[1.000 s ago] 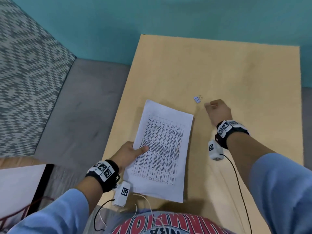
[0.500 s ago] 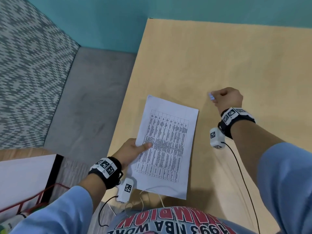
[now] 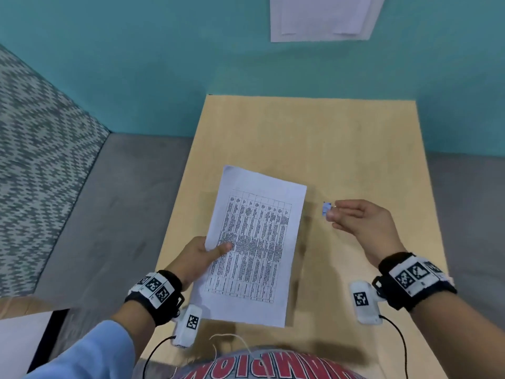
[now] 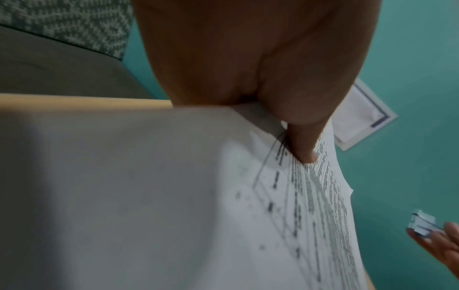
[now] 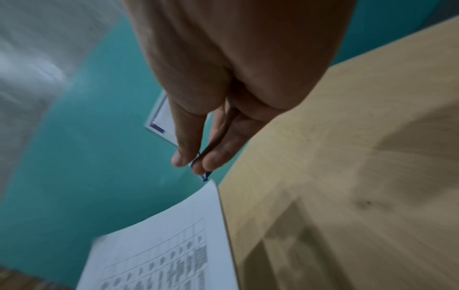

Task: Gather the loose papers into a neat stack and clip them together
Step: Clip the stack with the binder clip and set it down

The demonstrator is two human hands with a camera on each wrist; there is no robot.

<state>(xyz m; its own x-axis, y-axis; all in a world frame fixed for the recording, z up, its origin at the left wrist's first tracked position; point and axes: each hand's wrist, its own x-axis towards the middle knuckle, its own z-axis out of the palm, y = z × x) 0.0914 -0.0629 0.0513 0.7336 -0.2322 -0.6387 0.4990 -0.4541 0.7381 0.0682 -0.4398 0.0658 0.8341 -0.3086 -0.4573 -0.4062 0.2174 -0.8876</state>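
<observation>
Binder clip [image 3: 326, 209], off the counter [image 3: 355, 149] since a second ago, now pinched in right hand [image 3: 360, 224] fingers just right of the paper stack [image 3: 257, 242], which left hand [image 3: 195, 257] grips; clipping pending.

One paper stack [image 3: 254, 242], one clip [image 3: 326, 208], seemingly.

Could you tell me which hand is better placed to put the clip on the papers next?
Right. The right hand already pinches the binder clip beside the paper stack, which the left hand grips.
</observation>
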